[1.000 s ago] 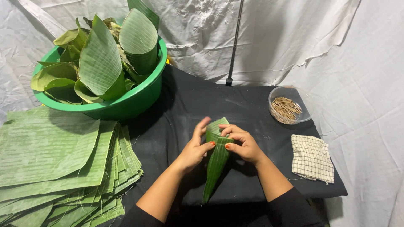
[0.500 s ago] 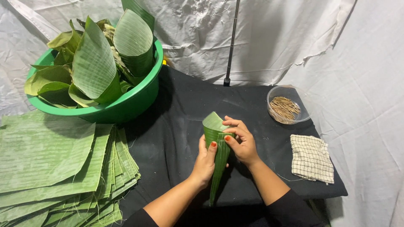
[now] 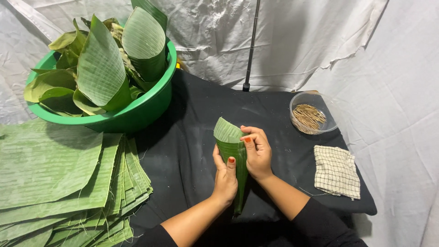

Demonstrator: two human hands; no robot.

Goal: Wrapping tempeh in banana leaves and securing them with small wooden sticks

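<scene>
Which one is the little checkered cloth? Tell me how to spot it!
Start at the black table and go to its right edge. Just below the clear round bowl of thin wooden sticks lies the checkered cloth, flat and folded into a small square. It is the only cream thing with dark grid lines; everything leafy nearby is green.

Left hand: raised upright from the wrist, palm turned inward, thumb pointing up, fingers curled closed in a grip. Right hand: just beside the left, slightly higher, fingers bent and pressed inward, closed. Both forearms bare, rising from lower frame; dark sleeves at elbows.
</scene>
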